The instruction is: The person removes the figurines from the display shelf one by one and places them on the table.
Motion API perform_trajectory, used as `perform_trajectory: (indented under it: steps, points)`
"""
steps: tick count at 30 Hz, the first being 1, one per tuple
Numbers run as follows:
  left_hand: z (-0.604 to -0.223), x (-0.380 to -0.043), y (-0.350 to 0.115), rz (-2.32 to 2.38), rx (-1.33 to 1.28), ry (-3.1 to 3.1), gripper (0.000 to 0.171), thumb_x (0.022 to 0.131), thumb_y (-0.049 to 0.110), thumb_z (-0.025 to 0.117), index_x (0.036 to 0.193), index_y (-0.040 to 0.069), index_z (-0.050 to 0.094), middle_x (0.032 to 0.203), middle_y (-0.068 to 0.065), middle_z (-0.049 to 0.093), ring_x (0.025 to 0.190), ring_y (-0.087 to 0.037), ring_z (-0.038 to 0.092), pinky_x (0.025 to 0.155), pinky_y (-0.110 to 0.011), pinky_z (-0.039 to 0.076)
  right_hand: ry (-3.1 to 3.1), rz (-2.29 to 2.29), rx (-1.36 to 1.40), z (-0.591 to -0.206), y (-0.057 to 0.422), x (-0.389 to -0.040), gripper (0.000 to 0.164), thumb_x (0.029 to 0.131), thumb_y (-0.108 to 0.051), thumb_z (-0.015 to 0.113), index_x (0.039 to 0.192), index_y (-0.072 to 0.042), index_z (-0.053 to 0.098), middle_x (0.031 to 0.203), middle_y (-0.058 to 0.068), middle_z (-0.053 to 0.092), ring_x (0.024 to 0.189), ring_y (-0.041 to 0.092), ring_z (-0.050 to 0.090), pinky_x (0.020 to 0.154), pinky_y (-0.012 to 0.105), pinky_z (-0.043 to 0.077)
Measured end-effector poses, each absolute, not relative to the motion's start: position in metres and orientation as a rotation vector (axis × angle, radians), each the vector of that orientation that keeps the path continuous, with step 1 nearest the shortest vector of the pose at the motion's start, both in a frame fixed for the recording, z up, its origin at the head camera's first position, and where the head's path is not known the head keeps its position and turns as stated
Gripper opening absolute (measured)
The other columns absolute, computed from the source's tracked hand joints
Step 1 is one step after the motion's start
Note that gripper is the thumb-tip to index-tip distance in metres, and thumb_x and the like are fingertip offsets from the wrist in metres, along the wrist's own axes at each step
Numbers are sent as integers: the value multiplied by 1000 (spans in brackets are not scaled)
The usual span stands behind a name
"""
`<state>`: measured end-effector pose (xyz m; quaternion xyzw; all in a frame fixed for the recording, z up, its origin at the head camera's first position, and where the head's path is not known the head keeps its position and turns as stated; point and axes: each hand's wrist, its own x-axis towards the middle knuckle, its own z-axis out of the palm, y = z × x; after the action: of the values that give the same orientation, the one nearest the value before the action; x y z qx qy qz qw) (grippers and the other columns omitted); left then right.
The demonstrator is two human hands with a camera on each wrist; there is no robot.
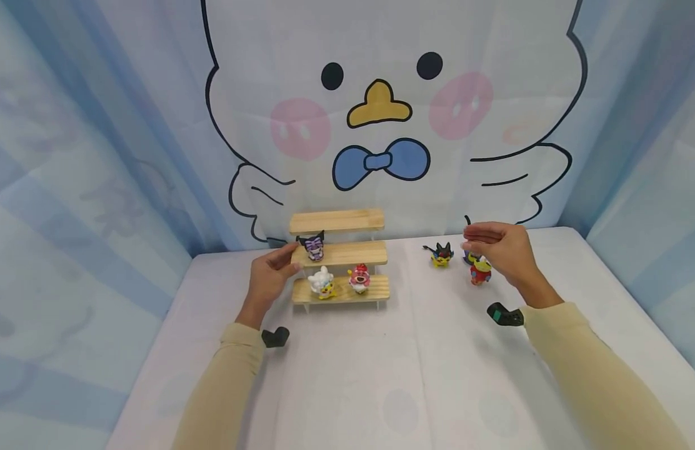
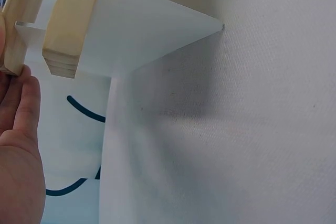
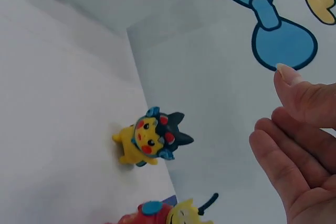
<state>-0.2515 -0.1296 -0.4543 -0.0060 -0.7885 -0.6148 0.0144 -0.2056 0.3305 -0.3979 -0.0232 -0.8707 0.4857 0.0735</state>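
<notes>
My left hand is at the left end of a three-step wooden display stand. Its fingers and thumb pinch the end of a board, seen also in the left wrist view. On the middle step sits a black-and-purple figurine; the lowest step holds a white-and-yellow figurine and a red-and-pink figurine. My right hand hovers with fingers loosely extended, holding nothing. Close by stand a yellow figurine with black ears and a red-and-yellow figurine; a bluish one is partly hidden.
The white cloth-covered table extends in front of the stand. Behind it hangs a curtain printed with a cartoon face and a blue bow. Pale blue curtains enclose the sides.
</notes>
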Motion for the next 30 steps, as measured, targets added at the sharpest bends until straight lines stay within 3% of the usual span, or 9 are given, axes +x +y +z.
perform_trajectory:
  steps: [22,30]
  points:
    - [-453,-250,-129,-1900,7,-2458,51,94,-2,73,142,12,65,151,-9,61,141,-25,58,108,-29,55,-2531,1813,239,-375,243,-230,38,91,-3,79,127,6,70,128,27,72,92,-4,73,86,15,63]
    - [-452,-249,-129,-1905,-10,-2449,51,93,-3,74,142,11,65,150,-11,62,141,-25,59,108,-29,55,-2591,1778,266,-374,223,-238,35,92,-4,79,126,3,72,126,23,74,107,19,76,89,19,64]
